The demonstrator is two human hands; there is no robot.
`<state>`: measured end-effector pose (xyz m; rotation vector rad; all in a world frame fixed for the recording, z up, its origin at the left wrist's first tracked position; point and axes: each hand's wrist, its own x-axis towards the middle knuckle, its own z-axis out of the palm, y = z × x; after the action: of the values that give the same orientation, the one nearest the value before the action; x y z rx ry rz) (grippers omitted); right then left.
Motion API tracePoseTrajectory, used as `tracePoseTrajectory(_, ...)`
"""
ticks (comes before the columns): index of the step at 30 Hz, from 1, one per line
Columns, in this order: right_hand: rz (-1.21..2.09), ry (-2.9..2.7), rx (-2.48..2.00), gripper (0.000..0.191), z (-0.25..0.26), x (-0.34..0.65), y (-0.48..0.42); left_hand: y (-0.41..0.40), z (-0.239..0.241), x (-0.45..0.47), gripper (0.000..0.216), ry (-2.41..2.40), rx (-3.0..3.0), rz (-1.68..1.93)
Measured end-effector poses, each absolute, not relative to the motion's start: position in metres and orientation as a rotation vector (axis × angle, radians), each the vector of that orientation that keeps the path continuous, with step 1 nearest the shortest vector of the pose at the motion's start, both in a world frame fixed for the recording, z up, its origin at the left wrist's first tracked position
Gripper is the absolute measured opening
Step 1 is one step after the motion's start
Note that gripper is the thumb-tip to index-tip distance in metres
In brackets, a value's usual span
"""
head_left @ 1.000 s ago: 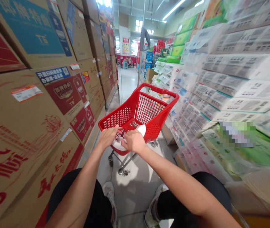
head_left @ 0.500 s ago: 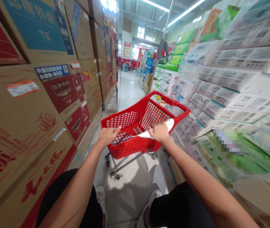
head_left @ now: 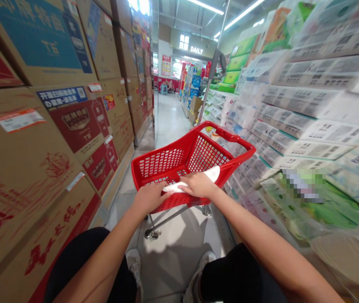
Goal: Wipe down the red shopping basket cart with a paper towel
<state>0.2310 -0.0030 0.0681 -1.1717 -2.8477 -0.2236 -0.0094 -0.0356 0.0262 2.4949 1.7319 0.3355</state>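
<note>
A small red shopping cart [head_left: 163, 162] with a lattice basket stands sideways in front of my knees. My left hand [head_left: 149, 198] grips the near rim toward its left corner, fingers over the edge and thumb pointing right. Beside it, my right hand [head_left: 196, 184] presses a white cloth [head_left: 212, 173] against the same rim. The cloth lies along the rim, showing on both sides of my right hand; whether it is fabric or paper I cannot tell. My two thumbs are close together. The basket's handle end points to the right.
Stacked cardboard cartons [head_left: 78, 122] wall the left side. Piles of packaged tissues [head_left: 293, 113] line the right, close to the handle. A metal post [head_left: 209, 80] rises behind the cart. The tiled aisle [head_left: 168, 122] runs on beyond it.
My right hand has slid left along the rim with the white cloth, coming nearer my left hand. My left hand has moved slightly right and down. The cart has barely shifted.
</note>
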Motion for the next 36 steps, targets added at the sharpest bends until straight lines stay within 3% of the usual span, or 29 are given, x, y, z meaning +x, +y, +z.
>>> tracePoseTrajectory(4,-0.250,-2.737,-1.329,0.046,0.076,0.258,0.004,-0.025,0.024,-0.020,0.058,1.749,2.453,0.379)
tracePoseTrajectory(9,-0.277,-2.495,-1.151,0.037,0.098,0.297,0.007,-0.028,0.029,-0.012,0.056,1.667,2.660,0.606)
tracePoseTrajectory(14,-0.476,-2.552,-1.472,0.038,0.112,0.322,0.010,-0.034,0.033,0.012,0.039,1.434,2.915,0.666)
tracePoseTrajectory(18,-0.478,-2.645,-1.636,0.043,0.109,0.319,0.011,-0.030,0.028,0.021,0.045,1.363,2.910,0.724)
tracePoseTrajectory(29,-0.529,-2.376,-1.618,0.041,0.106,0.348,0.009,-0.018,0.041,0.008,0.035,1.579,2.779,0.969)
tracePoseTrajectory(36,-0.392,-2.437,-1.265,0.025,0.100,0.356,-0.001,-0.006,0.030,-0.005,0.031,1.823,2.451,1.014)
